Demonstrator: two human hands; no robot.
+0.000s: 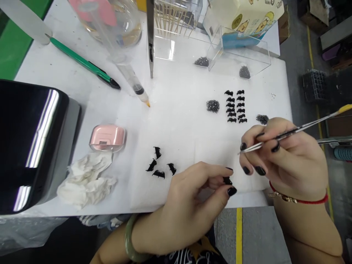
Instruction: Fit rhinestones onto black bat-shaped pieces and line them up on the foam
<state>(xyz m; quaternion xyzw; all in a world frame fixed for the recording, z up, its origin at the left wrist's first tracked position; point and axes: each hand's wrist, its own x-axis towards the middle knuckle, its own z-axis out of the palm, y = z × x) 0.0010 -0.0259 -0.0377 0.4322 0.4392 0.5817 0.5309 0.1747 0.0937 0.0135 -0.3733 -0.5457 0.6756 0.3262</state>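
Note:
Between the thumb and index finger of my left hand [196, 198] is a small black plastic part [227, 180], held above the front edge of the white foam sheet [181, 128]. My right hand [286, 157] grips a pair of tweezers [298, 129], their tips pointing left toward that part but apart from it. Several similar black parts [158, 174] lie loose to the left of my left hand. Beyond my right hand, more black parts [231, 105] stand in two columns. Small heaps of dark tiny pieces [212, 106] lie around them.
A syringe [132, 79] with an orange tip and a green pen [82, 62] lie at the left. Nearby are a pink case [107, 137], crumpled tissue [86, 179] and a black device [27, 146]. Clear boxes [239, 55] and a carton [244, 22] stand at the back.

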